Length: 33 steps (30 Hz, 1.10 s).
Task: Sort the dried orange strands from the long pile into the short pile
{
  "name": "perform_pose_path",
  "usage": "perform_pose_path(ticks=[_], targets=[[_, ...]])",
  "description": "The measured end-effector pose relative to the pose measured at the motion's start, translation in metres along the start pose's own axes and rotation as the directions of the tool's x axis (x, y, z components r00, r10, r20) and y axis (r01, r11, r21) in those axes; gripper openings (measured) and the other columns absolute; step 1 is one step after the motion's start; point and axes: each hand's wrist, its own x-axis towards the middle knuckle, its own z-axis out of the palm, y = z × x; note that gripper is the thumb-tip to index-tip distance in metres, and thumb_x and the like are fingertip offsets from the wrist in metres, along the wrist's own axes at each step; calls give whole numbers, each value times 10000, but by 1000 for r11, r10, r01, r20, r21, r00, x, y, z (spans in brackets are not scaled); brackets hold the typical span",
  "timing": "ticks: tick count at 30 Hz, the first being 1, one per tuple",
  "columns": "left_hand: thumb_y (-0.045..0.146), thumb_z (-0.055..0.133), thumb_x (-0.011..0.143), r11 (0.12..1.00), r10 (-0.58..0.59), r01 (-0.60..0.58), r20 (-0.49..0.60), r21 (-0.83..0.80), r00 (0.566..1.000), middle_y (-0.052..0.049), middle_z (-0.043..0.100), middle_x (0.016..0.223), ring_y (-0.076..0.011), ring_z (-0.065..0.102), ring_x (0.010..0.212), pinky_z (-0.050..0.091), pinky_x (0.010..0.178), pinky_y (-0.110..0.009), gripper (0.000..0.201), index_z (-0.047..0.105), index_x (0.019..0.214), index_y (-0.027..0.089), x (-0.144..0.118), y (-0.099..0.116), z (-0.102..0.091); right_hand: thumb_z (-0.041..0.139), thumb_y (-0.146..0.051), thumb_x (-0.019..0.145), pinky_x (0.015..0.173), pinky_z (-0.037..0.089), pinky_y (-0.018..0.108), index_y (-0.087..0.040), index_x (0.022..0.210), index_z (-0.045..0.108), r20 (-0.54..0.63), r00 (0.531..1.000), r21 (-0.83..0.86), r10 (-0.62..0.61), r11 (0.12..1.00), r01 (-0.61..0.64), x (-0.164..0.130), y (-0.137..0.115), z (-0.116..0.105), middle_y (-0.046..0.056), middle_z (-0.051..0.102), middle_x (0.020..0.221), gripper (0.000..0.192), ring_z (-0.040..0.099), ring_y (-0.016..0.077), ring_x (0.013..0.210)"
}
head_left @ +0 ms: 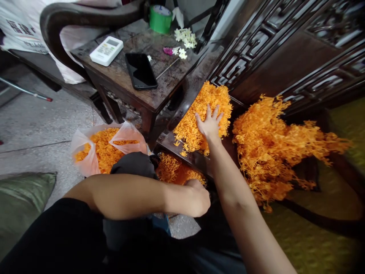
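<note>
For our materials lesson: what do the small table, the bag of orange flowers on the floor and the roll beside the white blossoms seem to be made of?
Small table: dark wood, worn, dull sheen, scuffed top.
Bag: thin translucent plastic, crinkled; the flowers' orange tints it.
Roll: probably green adhesive tape, glossy sides.
The right hand lies flat on an orange flower pile on a dark, seemingly wooden ledge.

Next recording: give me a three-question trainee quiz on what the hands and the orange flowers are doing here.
1. True or false: the right hand lies flat, fingers spread, on an orange flower pile.
2. What stands nearest the black phone on the side table: A) white remote, B) scissors, C) cup?
3. Where is the left hand?

Key:
1. True.
2. A, the white remote.
3. Low, closed, at the edge of the lower flowers; what it grips cannot be seen.
</note>
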Motion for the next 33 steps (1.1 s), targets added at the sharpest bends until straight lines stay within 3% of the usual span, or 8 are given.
perform_pose_path(ticks=[6, 11, 17, 22, 27, 33], targets=[[23, 647, 802, 999, 36, -35, -25, 18, 999, -177, 807, 969, -307, 780, 864, 627, 658, -398, 252, 829, 956, 105, -16, 0, -6, 347, -818, 911, 1109, 203, 853, -261, 1655, 305, 23, 1000, -41, 18, 999, -17, -2, 11, 15, 99, 5, 1767, 931, -18, 479, 1590], [30, 618, 835, 999, 33, -33, 9, 38, 999, -175, 801, 921, -293, 770, 852, 600, 655, -378, 268, 829, 976, 116, -16, 2, -3, 325, -794, 929, 1103, 159, 868, -200, 1630, 364, 37, 999, -78, 29, 997, -26, 5, 14, 24, 117, -30, 1764, 920, -9, 500, 1582], [63, 652, 829, 1000, 14, -15, -48, -20, 999, -142, 798, 888, -287, 760, 798, 585, 600, -389, 192, 823, 888, 128, -15, 1, 4, 323, -751, 955, 1155, 134, 815, -138, 1572, 455, 29, 999, -90, 38, 995, -36, 9, 18, 35, 154, 30, 1758, 879, 26, 476, 1588], [80, 616, 867, 999, 1, -4, -58, -46, 998, -160, 793, 935, -296, 756, 843, 565, 611, -396, 216, 818, 938, 112, -19, 1, 9, 308, -755, 961, 1126, 116, 845, -132, 1532, 503, 36, 997, -95, 62, 994, -59, 12, 19, 41, 182, 97, 1747, 868, 53, 483, 1584], [71, 582, 887, 999, 14, -17, -73, -48, 997, -173, 788, 916, -296, 757, 846, 567, 641, -387, 245, 818, 942, 108, -22, -1, 8, 289, -756, 967, 1108, 100, 859, -117, 1574, 444, 79, 992, -116, 95, 990, -86, 15, 22, 45, 218, 159, 1727, 895, 69, 494, 1578], [55, 569, 893, 999, -18, 17, -39, -35, 999, -172, 798, 1037, -307, 759, 981, 610, 787, -414, 288, 816, 1031, 109, -11, -16, 5, 263, -765, 966, 1148, 90, 823, -104, 1562, 457, 126, 986, -109, 110, 989, -96, 14, 18, 37, 199, 60, 1746, 911, 9, 483, 1588]])
